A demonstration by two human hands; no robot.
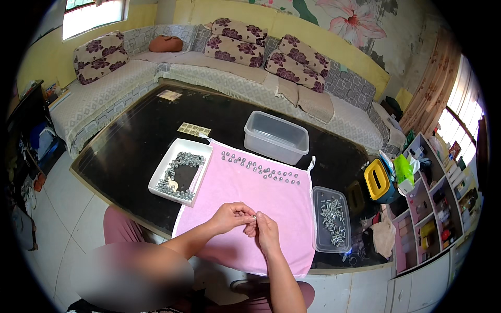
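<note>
Over the pink towel (209, 190) my two hands meet, fingertips pinched together. My left hand (229, 218) and my right hand (267, 233) grip one small shiny metal fastener (254, 217) between them; the fingers mostly hide it, so its exact kind is unclear. Beyond them, small metal pieces (254, 165) with rounded tops stand in rows along the towel's far side. Left of the towel, a white tray (154, 182) holds many small metal nut-like pieces (189, 158). To the right, a clear plastic tray (318, 241) holds a pile of metal screws (334, 219).
An empty clear plastic tub (276, 138) stands beyond the towel on the black table (130, 135). A patterned card (194, 129) lies near the white tray. At the right are a yellow-and-teal bin (378, 180), a beige cloth (383, 239) and a shelf unit (425, 193). A sofa (224, 78) runs behind.
</note>
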